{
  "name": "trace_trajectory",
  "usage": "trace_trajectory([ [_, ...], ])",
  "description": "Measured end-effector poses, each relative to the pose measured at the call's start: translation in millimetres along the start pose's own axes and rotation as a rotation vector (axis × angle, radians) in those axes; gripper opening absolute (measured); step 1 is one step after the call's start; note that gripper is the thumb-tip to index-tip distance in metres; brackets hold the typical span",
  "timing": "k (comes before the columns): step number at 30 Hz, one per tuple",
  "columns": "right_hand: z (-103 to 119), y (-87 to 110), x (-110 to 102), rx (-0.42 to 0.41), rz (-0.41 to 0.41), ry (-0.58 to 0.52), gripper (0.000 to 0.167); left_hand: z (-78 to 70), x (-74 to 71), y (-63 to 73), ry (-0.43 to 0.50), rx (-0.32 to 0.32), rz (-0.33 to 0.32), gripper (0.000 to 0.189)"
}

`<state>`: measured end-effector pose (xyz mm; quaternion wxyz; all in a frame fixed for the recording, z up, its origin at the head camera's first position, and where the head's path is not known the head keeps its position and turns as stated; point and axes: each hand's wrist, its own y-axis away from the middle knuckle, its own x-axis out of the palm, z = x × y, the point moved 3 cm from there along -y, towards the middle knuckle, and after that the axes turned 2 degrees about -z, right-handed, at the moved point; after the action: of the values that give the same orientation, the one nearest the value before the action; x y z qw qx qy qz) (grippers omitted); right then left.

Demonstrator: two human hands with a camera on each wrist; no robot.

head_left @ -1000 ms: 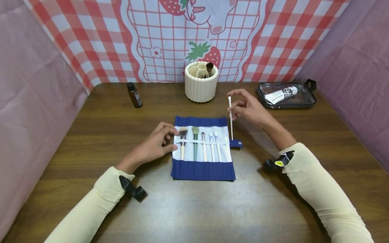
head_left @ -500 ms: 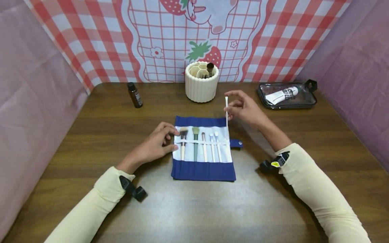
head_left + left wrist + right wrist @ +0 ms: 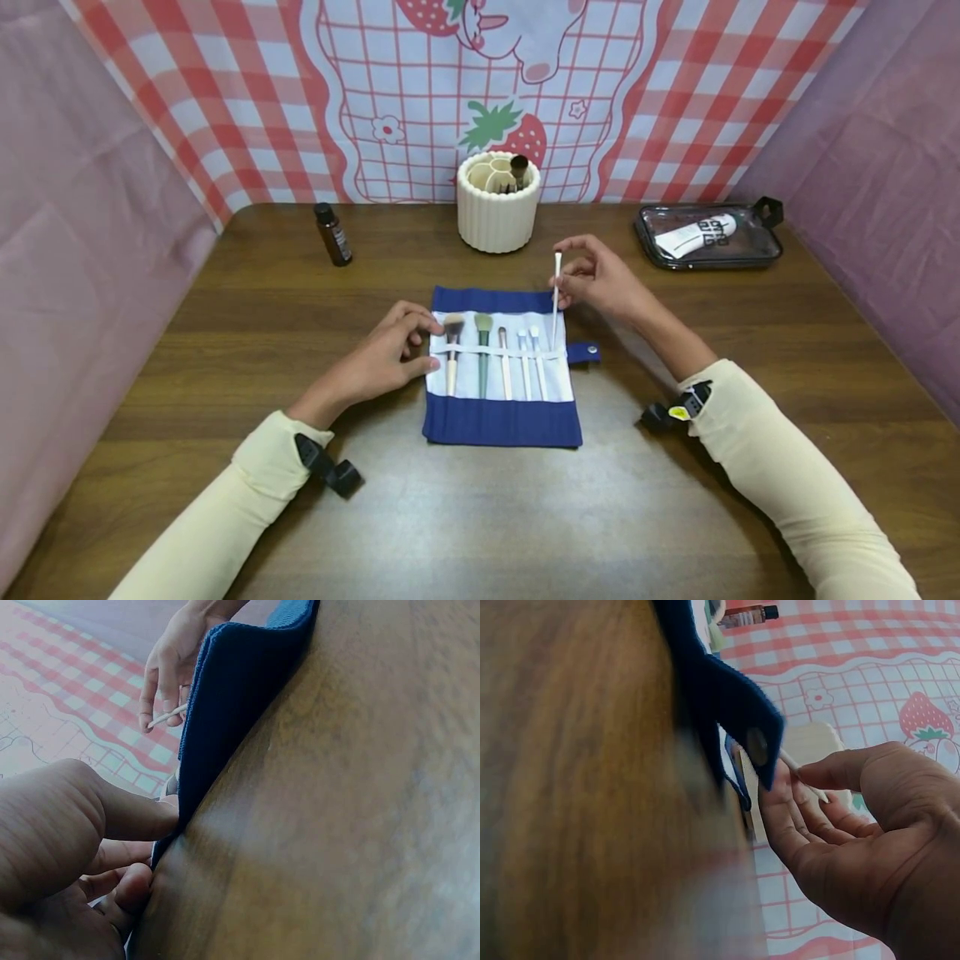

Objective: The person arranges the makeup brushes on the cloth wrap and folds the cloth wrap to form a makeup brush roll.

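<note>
A navy and white brush roll [image 3: 502, 423] lies unfolded on the table, with several makeup brushes under its white elastic band, among them a green brush [image 3: 483, 358]. My left hand [image 3: 382, 350] rests at the roll's left edge, index finger and thumb apart and touching it. In the left wrist view the thumb [image 3: 142, 814] lies against the navy fabric [image 3: 232, 682]. Above the roll's right end, my right hand [image 3: 600, 279] pinches a slim white makeup brush [image 3: 556, 300], held nearly upright. The brush's lower end is at the band; whether it passes under cannot be told.
A ribbed cream holder [image 3: 495, 218] with dark-tipped brushes stands behind the roll. At back left is a small dark bottle [image 3: 332, 236]. A clear black-edged pouch [image 3: 708, 237] with a white tube lies at back right. The roll's snap tab [image 3: 583, 353] sticks out rightward.
My right hand has brought the white brush leftward from beside the roll to over its right end, then slightly lower. The left hand stays in place.
</note>
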<state>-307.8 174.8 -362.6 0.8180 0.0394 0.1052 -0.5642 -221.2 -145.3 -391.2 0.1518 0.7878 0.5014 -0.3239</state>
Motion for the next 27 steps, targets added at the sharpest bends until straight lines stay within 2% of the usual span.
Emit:
trace_trajectory([
  [7,-5,8.5,6,0.074,0.060,-0.028,0.048,-0.3,0.3,1.1,-0.001,-0.008,0.004,0.037],
  [12,-6,15.4,8,0.114,0.097,0.027,0.047,-0.5,0.6,0.8,-0.001,-0.016,0.007,0.037],
  [21,-6,25.3,10,0.124,0.117,0.198,0.045,-0.2,0.5,0.5,0.003,-0.007,0.009,0.037],
  [27,-5,31.5,14,0.126,0.140,0.225,0.046,-1.2,-0.3,1.1,0.006,-0.006,0.008,0.037],
])
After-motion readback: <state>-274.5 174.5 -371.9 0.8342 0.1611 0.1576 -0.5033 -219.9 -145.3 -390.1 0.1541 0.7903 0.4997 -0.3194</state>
